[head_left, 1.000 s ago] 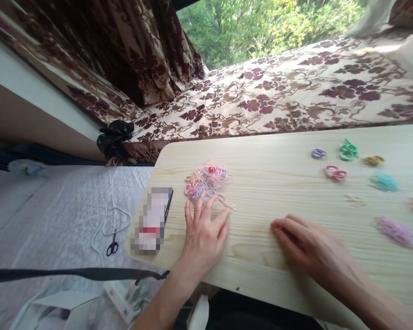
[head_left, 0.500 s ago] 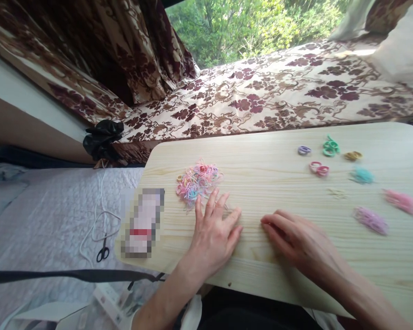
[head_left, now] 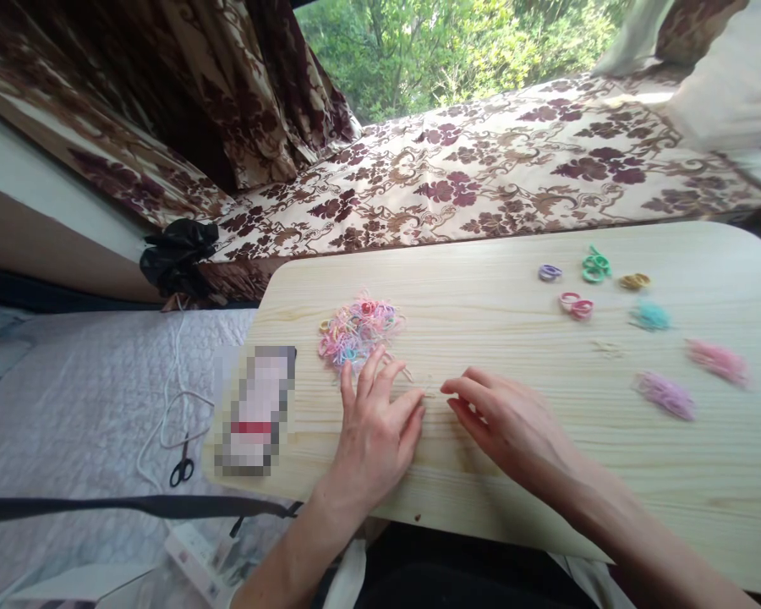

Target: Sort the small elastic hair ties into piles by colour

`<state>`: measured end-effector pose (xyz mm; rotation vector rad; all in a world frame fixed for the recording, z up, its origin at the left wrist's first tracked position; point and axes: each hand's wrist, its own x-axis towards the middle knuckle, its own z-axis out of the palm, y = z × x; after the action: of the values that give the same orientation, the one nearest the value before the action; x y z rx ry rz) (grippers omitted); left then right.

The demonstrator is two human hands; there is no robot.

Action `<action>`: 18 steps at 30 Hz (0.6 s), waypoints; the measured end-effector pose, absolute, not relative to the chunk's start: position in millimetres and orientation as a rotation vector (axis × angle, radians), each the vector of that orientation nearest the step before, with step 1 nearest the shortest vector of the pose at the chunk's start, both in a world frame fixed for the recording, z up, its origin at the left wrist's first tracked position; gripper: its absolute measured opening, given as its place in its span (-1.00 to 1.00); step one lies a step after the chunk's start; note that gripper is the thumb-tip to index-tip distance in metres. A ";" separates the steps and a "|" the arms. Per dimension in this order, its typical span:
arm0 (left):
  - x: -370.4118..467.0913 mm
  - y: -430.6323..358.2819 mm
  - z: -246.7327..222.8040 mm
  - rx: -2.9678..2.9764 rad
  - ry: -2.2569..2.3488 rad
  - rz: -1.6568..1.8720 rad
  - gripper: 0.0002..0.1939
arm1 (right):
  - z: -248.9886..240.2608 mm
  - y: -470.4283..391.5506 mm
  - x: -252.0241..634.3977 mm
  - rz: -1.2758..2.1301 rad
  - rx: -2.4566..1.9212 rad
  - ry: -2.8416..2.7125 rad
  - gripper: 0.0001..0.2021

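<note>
My left hand [head_left: 375, 427] lies on the wooden table with its fingers spread. Its fingertips touch the near edge of a mixed heap of small elastic bands [head_left: 361, 330], mostly pink, with some purple, blue and yellow ones. Just to the right, my right hand [head_left: 498, 410] hovers low over the table, thumb and forefinger slightly apart, and I see nothing between them. A few pale bands lie between the hands, partly hidden by the left fingers. Sorted on the right are a pink pile [head_left: 716, 362], a lilac pile [head_left: 665, 395], a teal pile [head_left: 650, 315] and a few cream bands [head_left: 607, 348].
Farther back on the table [head_left: 482, 288] lie green bands [head_left: 596, 266], purple bands [head_left: 550, 271], mustard bands [head_left: 635, 281] and dark pink bands [head_left: 576, 306]. A blurred-out phone-like object [head_left: 260, 410] lies at the left edge. Scissors [head_left: 182, 471] rest on the bed beyond.
My right hand has moved left, closer to my left hand, and its thumb and forefinger have parted a little. The left hand stays by the heap. The view has shifted slightly.
</note>
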<state>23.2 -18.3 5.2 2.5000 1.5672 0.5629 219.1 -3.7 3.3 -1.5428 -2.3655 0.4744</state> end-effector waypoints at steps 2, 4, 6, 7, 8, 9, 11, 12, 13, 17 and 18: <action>23.5 -18.2 5.2 2.498 1.567 0.568 -0.78 | 7.8 5.9 210.8 0.506 -1.599 -2.426 -0.79; 23.3 -18.0 5.9 2.492 1.567 0.561 -0.78 | 12.9 16.3 205.4 0.526 -1.625 -2.491 -0.78; 22.6 -17.9 7.0 2.482 1.568 0.556 -0.78 | 17.2 25.8 202.7 0.536 -1.613 -2.540 -0.80; 22.1 -17.7 7.4 2.475 1.572 0.560 -0.78 | 18.7 29.6 202.2 0.540 -1.601 -2.557 -0.81; 21.5 -17.3 7.7 2.468 1.579 0.567 -0.78 | 19.7 32.7 201.9 0.542 -1.594 -2.575 -0.81; 20.8 -16.8 7.9 2.462 1.590 0.575 -0.78 | 20.2 35.0 201.7 0.541 -1.589 -2.593 -0.81; 19.5 -15.2 7.5 2.451 1.616 0.591 -0.77 | 20.0 37.1 201.4 0.531 -1.583 -2.622 -0.81; 19.0 -14.1 7.0 2.445 1.627 0.598 -0.77 | 19.5 37.1 201.1 0.523 -1.580 -2.634 -0.81; 18.6 -12.9 6.5 2.438 1.637 0.603 -0.77 | 18.8 36.5 200.9 0.512 -1.579 -2.644 -0.81; 19.3 -7.7 4.9 2.414 1.660 0.632 -0.79 | 15.3 30.8 202.1 0.453 -1.581 -2.649 -0.78; 19.9 -6.6 4.7 2.414 1.661 0.639 -0.79 | 14.5 28.9 203.5 0.442 -1.584 -2.642 -0.78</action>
<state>19.9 -6.6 4.7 2.4143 1.6608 0.6388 203.5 28.9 14.5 -1.5835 -2.6416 0.4418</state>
